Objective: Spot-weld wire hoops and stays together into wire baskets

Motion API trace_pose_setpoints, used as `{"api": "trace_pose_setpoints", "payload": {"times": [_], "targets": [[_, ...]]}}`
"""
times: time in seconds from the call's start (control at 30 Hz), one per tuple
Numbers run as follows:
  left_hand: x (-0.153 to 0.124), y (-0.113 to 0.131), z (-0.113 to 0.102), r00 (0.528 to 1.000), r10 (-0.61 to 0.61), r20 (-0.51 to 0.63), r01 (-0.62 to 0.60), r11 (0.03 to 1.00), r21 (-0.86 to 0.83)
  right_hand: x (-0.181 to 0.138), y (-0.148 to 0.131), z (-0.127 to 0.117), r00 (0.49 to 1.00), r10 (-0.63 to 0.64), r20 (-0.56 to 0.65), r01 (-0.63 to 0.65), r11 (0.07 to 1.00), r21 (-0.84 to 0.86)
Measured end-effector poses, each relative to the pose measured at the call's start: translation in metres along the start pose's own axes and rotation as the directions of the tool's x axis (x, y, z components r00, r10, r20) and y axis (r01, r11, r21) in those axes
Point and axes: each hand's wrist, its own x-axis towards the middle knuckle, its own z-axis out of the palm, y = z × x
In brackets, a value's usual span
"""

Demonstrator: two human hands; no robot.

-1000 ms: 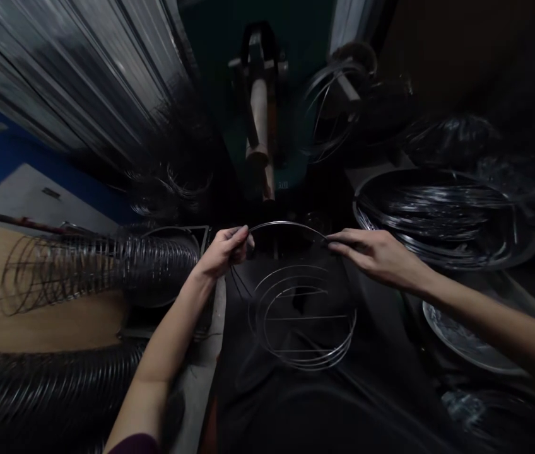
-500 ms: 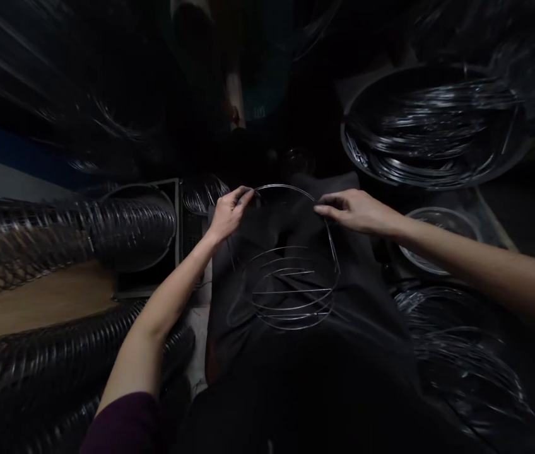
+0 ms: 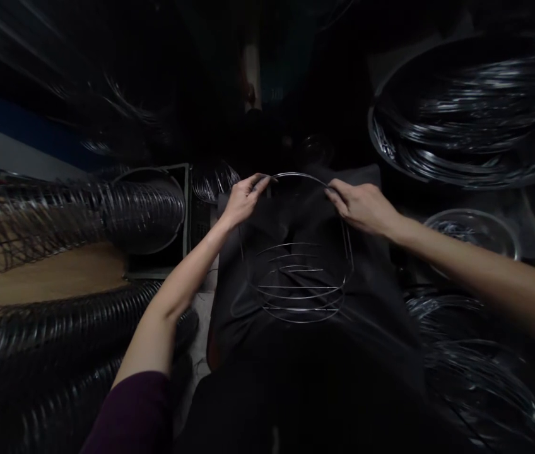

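A thin, shiny wire frame [image 3: 298,287] with round rings and straight crossbars stands over the dark cloth [image 3: 291,217] on my lap. Its upper rim arches between my hands. My left hand [image 3: 245,200] pinches that rim at its left between thumb and fingers. On the right side, my right hand [image 3: 364,207] has its thumb and fingers closed on the same rim, near the doubled upright wires. The frame's left side is faint against the dark cloth.
At the upper right a large basin [image 3: 375,139] holds many metal wires. Below it are a clear round bowl [image 3: 513,243] and a loose heap of wire rings [image 3: 480,359]. Stacked wire racks [image 3: 147,211] lie at the left by a crate [image 3: 186,221], with another row [image 3: 59,325] below.
The view has shifted, so most things sit further right. My right hand's fingers have closed more tightly on the rim; my left hand keeps its pinch.
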Motion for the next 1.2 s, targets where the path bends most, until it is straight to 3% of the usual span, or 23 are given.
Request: {"api": "trace_pose_setpoints", "payload": {"times": [0.1,0.17,0.27,0.37,0.53,0.63,1.0,1.2], "targets": [[0.001,0.000,0.002,1.000,0.025,0.010,-0.025,0.998,0.062,0.008,0.004,0.003,0.998,-0.053,0.028,0.054,0.999,-0.006],[0.003,0.001,0.003,0.999,0.053,0.005,-0.053,0.974,0.220,0.018,0.003,0.001,0.993,-0.104,0.059,0.104,0.995,-0.004],[0.005,0.000,0.002,0.996,0.088,0.010,-0.080,0.853,0.516,0.036,-0.005,-0.002,0.992,-0.121,0.032,0.124,0.988,-0.092],[0.005,-0.005,0.000,0.995,0.089,0.033,-0.090,0.763,0.641,0.046,-0.012,0.003,0.989,-0.146,-0.007,0.144,0.981,-0.130],[0.005,-0.017,-0.001,0.982,0.187,0.034,-0.183,0.880,0.438,0.040,-0.015,0.015,0.991,-0.115,-0.075,0.113,0.993,-0.033],[0.006,-0.020,0.003,0.967,0.255,-0.006,-0.236,0.903,0.359,0.035,-0.016,0.018,0.994,-0.073,-0.078,0.069,0.996,-0.047],[-0.028,0.006,0.015,0.980,0.200,0.001,-0.183,0.896,0.405,-0.019,-0.025,0.008,0.982,-0.101,-0.159,0.097,0.995,-0.032],[-0.035,0.008,0.002,0.971,0.237,0.031,-0.228,0.877,0.422,-0.022,-0.030,0.011,0.963,-0.147,-0.227,0.125,0.986,-0.108]]}}
